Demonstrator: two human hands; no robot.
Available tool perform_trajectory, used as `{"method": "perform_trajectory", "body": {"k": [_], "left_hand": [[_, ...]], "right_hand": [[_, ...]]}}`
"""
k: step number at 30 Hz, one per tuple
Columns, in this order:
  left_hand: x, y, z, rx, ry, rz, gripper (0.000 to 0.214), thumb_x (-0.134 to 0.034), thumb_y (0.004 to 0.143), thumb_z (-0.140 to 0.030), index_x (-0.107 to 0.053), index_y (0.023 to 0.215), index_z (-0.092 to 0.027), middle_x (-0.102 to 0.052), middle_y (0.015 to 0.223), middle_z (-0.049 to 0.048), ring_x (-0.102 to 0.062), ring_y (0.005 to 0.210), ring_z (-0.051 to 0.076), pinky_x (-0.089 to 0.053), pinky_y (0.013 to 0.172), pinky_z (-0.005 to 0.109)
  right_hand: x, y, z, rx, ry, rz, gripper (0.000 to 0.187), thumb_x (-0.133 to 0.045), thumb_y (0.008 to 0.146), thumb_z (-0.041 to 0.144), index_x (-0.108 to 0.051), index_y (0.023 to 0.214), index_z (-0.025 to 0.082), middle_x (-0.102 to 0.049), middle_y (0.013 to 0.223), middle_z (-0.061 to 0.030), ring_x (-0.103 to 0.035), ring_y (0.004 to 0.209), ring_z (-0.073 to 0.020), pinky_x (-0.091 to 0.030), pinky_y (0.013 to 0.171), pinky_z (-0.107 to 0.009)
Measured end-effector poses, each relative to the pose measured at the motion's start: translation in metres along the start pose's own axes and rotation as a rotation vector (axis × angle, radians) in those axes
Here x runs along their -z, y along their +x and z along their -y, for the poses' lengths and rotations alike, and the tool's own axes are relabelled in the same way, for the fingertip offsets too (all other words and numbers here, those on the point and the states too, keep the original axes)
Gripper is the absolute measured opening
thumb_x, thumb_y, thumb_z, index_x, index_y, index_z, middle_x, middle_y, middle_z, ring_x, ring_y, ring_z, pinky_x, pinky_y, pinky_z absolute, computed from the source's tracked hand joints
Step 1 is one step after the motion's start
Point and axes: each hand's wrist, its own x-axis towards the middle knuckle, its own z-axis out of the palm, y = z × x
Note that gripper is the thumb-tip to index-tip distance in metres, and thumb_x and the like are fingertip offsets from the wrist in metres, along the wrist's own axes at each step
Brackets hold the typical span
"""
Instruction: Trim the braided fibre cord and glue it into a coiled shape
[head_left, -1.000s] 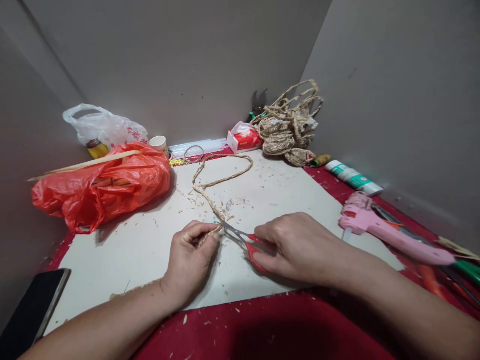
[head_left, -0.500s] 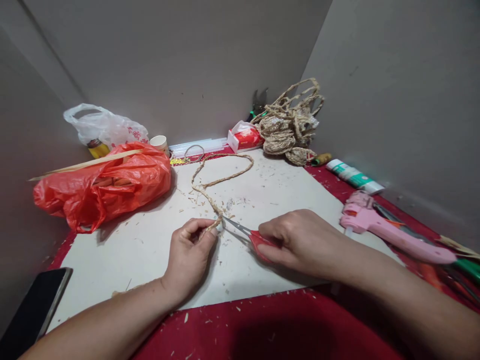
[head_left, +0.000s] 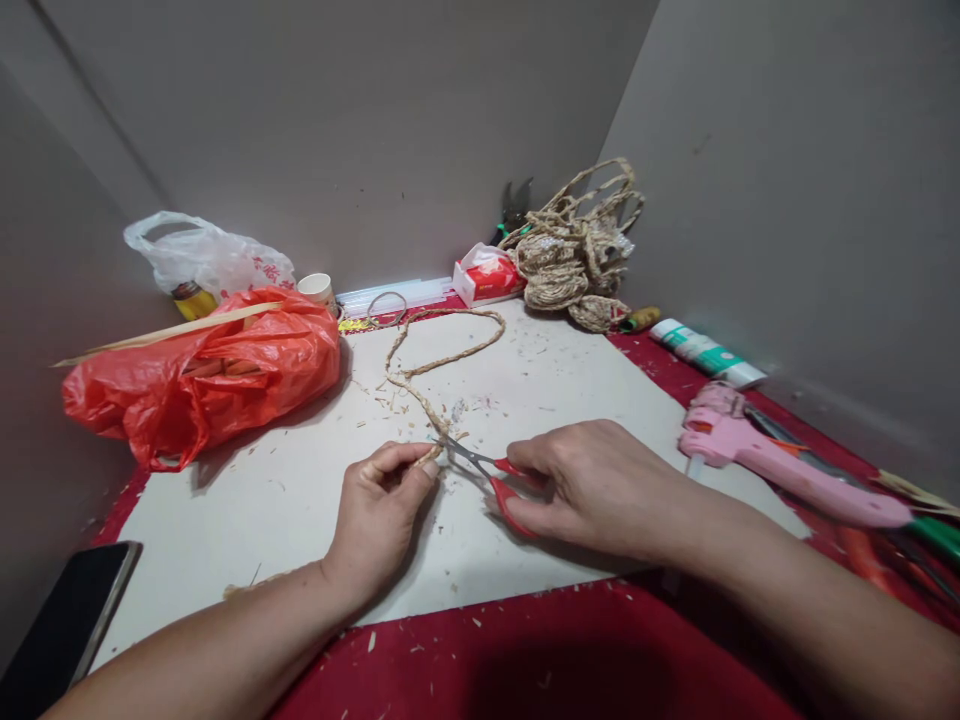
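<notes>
Between thumb and fingers, my left hand [head_left: 386,510] pinches the near end of a braided straw cord [head_left: 416,392]. The rest of the cord runs away from me in a loose loop over the white sheet [head_left: 300,520]. My right hand [head_left: 585,485] is closed around the red handles of a pair of scissors [head_left: 516,505]. Their blades are parted and meet the cord just beyond my left fingertips. Whether the blades have cut into it, I cannot tell.
A red plastic bag [head_left: 217,385] lies at left, a phone [head_left: 71,615] nearer. Coiled straw cord [head_left: 559,265] and a tissue pack [head_left: 487,275] stand at the back. On the right are a pink glue gun [head_left: 787,460] and a green-white tube [head_left: 705,352]. Straw scraps litter the sheet.
The scissors' handles have spread apart and the blades have opened wider at the cord. My left hand keeps its pinch in nearly the same place.
</notes>
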Motion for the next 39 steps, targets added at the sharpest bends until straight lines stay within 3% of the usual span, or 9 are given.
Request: {"method": "perform_trajectory", "body": {"k": [6,15,20,22,24,28,31,34,39], "left_hand": [[-0.001,-0.002,-0.003,0.06,-0.033,0.013,0.019,-0.072,0.073,-0.03,-0.073,0.084,-0.016,-0.066,0.075,0.002,-0.051,0.064,0.01,-0.041,0.059,0.023],[-0.002,0.0,-0.006,0.097,-0.067,0.019,0.021,-0.073,0.071,-0.03,-0.075,0.086,-0.016,-0.065,0.07,0.0018,-0.048,0.06,0.009,-0.04,0.057,0.023],[-0.002,0.0,-0.007,0.095,-0.069,-0.006,0.022,-0.074,0.071,-0.031,-0.076,0.088,-0.017,-0.061,0.061,0.0,-0.043,0.054,0.008,-0.039,0.053,0.023],[-0.002,-0.002,-0.007,0.081,-0.096,-0.006,0.023,-0.075,0.07,-0.032,-0.076,0.088,-0.018,-0.059,0.057,-0.0016,-0.04,0.05,0.007,-0.037,0.051,0.022],[-0.004,-0.005,-0.007,0.078,-0.137,0.035,0.023,-0.075,0.071,-0.033,-0.076,0.089,-0.018,-0.058,0.055,-0.0028,-0.037,0.048,0.006,-0.035,0.05,0.021],[-0.006,-0.015,-0.003,0.108,-0.156,0.193,0.029,-0.074,0.073,-0.036,-0.075,0.095,-0.018,-0.059,0.057,-0.0011,-0.038,0.048,0.006,-0.031,0.047,0.021],[-0.006,-0.019,0.002,0.112,-0.159,0.31,0.033,-0.067,0.08,-0.036,-0.071,0.107,-0.018,-0.062,0.064,0.0012,-0.039,0.047,0.006,-0.03,0.047,0.021],[-0.006,-0.018,0.005,0.102,-0.171,0.377,0.031,-0.061,0.085,-0.034,-0.068,0.111,-0.019,-0.065,0.073,0.0032,-0.042,0.049,0.006,-0.033,0.05,0.022],[-0.005,-0.018,-0.002,0.204,-0.207,0.446,0.025,-0.061,0.086,-0.033,-0.068,0.101,-0.016,-0.064,0.069,0.0029,-0.038,0.045,0.005,-0.028,0.045,0.021]], "right_hand": [[0.0,0.001,0.001,0.008,-0.002,-0.001,0.028,-0.052,0.078,0.039,-0.056,0.057,0.02,-0.054,0.047,-0.0003,-0.035,0.043,-0.0105,-0.015,0.05,-0.027],[-0.003,0.001,0.0,0.031,0.039,0.03,0.025,-0.052,0.078,0.03,-0.059,0.057,0.019,-0.053,0.046,0.0015,-0.032,0.042,-0.0095,-0.017,0.048,-0.025],[-0.004,0.002,-0.004,0.074,0.045,-0.042,0.027,-0.051,0.08,0.025,-0.056,0.055,0.018,-0.051,0.047,0.0008,-0.032,0.044,-0.0099,-0.016,0.051,-0.028],[-0.006,0.003,-0.005,0.046,0.218,-0.116,0.03,-0.052,0.079,0.026,-0.05,0.051,0.017,-0.044,0.045,0.003,-0.03,0.045,-0.0091,-0.018,0.051,-0.026],[-0.01,0.005,-0.004,-0.023,0.542,-0.156,0.035,-0.053,0.08,0.032,-0.044,0.05,0.017,-0.036,0.046,0.005,-0.029,0.047,-0.0083,-0.021,0.049,-0.024],[-0.022,0.011,0.003,-0.155,1.236,-0.011,0.04,-0.061,0.079,0.046,-0.048,0.055,0.017,-0.037,0.047,0.0067,-0.029,0.045,-0.0072,-0.022,0.045,-0.023],[-0.028,0.013,0.01,-0.165,1.554,0.016,0.038,-0.066,0.077,0.046,-0.053,0.058,0.016,-0.043,0.043,0.0067,-0.031,0.042,-0.0066,-0.024,0.045,-0.023],[-0.027,0.014,0.011,-0.201,1.667,-0.106,0.036,-0.071,0.074,0.043,-0.052,0.058,0.016,-0.043,0.042,0.0071,-0.032,0.042,-0.0062,-0.027,0.046,-0.023],[-0.018,0.014,0.005,-0.301,1.582,-0.327,0.037,-0.075,0.069,0.044,-0.053,0.058,0.017,-0.044,0.042,0.0066,-0.033,0.04,-0.0063,-0.024,0.042,-0.022]]}}
